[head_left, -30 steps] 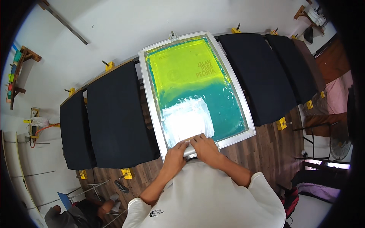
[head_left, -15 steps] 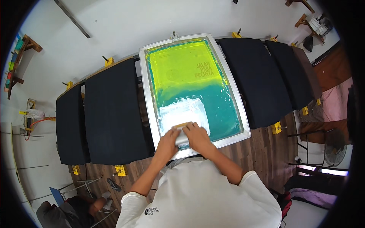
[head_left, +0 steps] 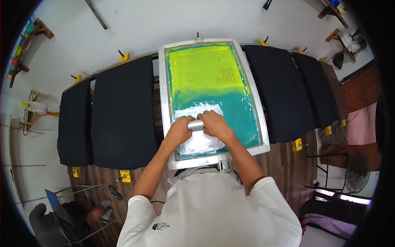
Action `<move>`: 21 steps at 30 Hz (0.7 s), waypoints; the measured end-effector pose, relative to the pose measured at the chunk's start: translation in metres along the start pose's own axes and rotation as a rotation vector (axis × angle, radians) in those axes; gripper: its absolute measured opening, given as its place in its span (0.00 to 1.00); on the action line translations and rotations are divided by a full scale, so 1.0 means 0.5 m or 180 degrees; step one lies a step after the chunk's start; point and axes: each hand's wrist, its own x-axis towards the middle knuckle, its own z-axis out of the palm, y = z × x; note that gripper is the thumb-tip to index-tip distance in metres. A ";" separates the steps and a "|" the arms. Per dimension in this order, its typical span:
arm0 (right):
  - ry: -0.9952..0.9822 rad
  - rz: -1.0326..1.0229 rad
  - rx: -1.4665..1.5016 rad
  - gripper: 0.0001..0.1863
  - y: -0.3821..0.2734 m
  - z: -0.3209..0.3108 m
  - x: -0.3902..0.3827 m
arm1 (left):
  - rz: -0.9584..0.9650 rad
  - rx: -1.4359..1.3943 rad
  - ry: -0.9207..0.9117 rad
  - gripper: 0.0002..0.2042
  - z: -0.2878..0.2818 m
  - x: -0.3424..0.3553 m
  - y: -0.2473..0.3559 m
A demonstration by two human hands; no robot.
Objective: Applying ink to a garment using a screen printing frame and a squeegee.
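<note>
Both my hands grip a squeegee (head_left: pixel 197 125) with a silvery, rounded handle. My left hand (head_left: pixel 179 130) is closed around its left end and my right hand (head_left: pixel 215 123) around its right end. Under it lies a screen-printing frame (head_left: pixel 163 82) with a metal rim. Its mesh is teal (head_left: pixel 240 117) on the near part and yellow-green (head_left: pixel 197 68) on the far part, where dark lettering shows. White ink (head_left: pixel 201 144) spreads over the near left of the mesh, on both sides of the squeegee. My fingers hide the squeegee's blade.
Black-covered boards (head_left: pixel 123 111) stand in a row left and right of the frame, with yellow clamps (head_left: pixel 125 176) at their ends. A metal hinge clamp (head_left: pixel 224 163) sits at the frame's near edge. At lower left a seated person (head_left: pixel 61 222) is partly visible. A fan (head_left: pixel 357 173) stands right.
My hands and the squeegee have moved away from my body, up the mesh. Ink that was in front of the squeegee now also shows behind it. The whole view has shifted slightly.
</note>
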 end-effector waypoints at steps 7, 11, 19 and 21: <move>0.0460 -0.0169 0.0124 0.22 -0.050 0.097 -0.179 | 0.0256 0.0210 0.0301 0.28 0.087 -0.188 0.030; 0.0080 -0.0185 0.0233 0.21 -0.065 0.064 -0.208 | 0.0102 0.0042 -0.0088 0.28 0.088 -0.213 0.044; 0.0100 -0.0170 -0.0032 0.15 0.004 -0.009 0.003 | -0.0160 0.0284 0.0167 0.15 0.007 0.010 0.013; -0.0004 -0.0128 -0.0041 0.17 0.006 -0.012 0.002 | -0.0134 0.0153 0.0043 0.16 0.012 0.008 0.007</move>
